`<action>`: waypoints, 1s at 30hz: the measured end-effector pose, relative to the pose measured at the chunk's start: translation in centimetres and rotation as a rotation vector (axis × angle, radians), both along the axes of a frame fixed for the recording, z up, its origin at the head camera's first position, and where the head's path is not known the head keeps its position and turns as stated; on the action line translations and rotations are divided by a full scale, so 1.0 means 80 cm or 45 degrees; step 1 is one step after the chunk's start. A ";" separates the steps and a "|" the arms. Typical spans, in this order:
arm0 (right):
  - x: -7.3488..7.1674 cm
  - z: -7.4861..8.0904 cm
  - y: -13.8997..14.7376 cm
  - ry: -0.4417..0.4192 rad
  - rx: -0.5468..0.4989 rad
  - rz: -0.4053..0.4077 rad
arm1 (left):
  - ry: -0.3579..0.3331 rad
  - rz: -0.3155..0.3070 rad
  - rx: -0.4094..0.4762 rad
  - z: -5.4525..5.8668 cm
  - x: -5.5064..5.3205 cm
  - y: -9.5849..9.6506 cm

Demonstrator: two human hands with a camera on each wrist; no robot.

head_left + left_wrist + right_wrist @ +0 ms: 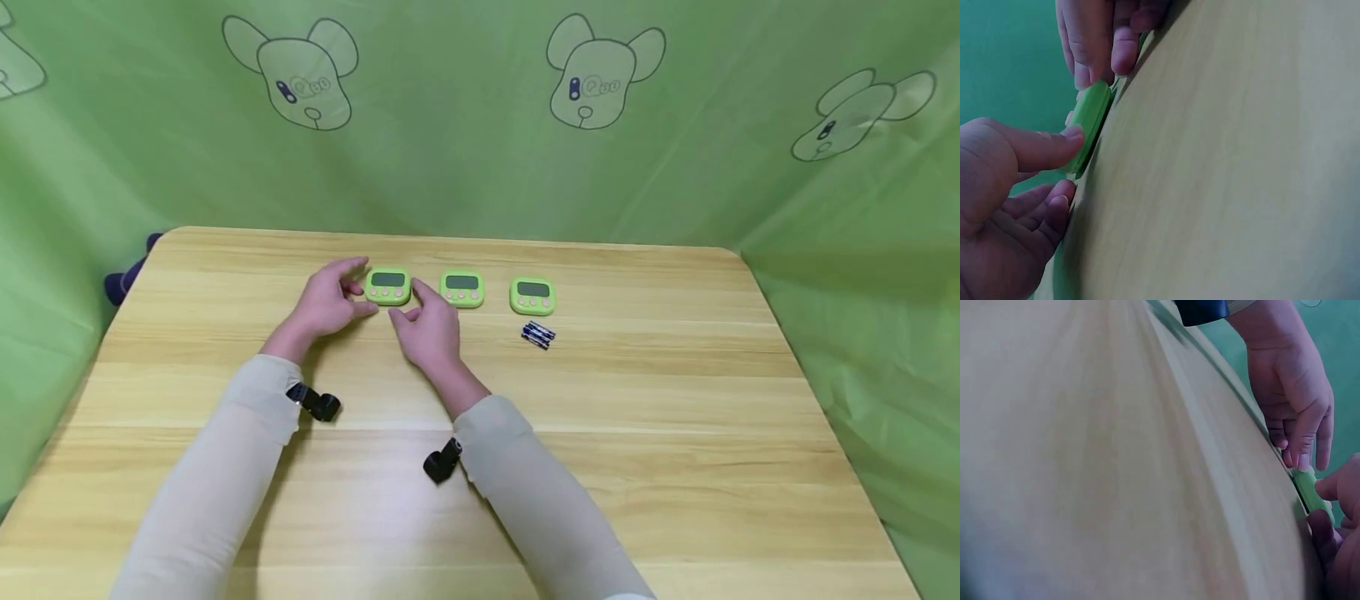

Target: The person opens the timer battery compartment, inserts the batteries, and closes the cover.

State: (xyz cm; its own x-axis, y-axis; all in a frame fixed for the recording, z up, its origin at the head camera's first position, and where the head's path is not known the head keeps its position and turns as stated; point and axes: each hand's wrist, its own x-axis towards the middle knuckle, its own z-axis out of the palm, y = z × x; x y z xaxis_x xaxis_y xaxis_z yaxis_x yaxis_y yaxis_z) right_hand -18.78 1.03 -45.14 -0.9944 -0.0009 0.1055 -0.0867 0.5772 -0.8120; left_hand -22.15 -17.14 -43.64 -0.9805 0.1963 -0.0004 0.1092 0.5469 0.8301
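Three green digital timers with grey screens and pink buttons lie in a row: a left timer [387, 292], a middle timer [462, 294] and a right timer [532, 300]. At the left timer's left side is my left hand [330, 300], its thumb and forefinger spread about the near and far corners. My right hand [431, 333] is at the same timer's right side, forefinger by its edge and thumb in front. Seen from the left wrist, the left thumb [1054, 147] overlaps the timer's green edge [1090, 115]. Whether the fingertips press on it is hard to tell.
Several dark blue batteries [538, 334] lie together in front of the right timer. The wooden table [675, 400] backs onto a green curtain [465, 183] printed with mouse-like heads. A dark purple object [123, 279] shows beyond the table's left edge.
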 end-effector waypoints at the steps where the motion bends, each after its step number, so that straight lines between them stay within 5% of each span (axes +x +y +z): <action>1: -0.001 -0.001 -0.001 -0.001 0.039 -0.009 | 0.004 -0.002 -0.009 0.000 -0.001 0.001; 12: -0.001 -0.008 -0.001 0.058 0.120 -0.083 | 0.022 0.010 0.005 -0.008 0.005 0.007; 30: 0.038 -0.008 0.022 0.175 -0.383 0.028 | 0.047 0.109 0.184 -0.012 0.062 0.020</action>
State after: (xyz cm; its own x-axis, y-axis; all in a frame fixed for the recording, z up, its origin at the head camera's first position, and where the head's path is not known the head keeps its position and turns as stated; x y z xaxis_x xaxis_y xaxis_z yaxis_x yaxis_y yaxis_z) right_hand -15.72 2.78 -45.81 -0.9709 0.0291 0.2378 -0.2174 0.3099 -0.9256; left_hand -17.15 -15.53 -44.63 -0.9925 0.1078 0.0580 0.0992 0.4303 0.8972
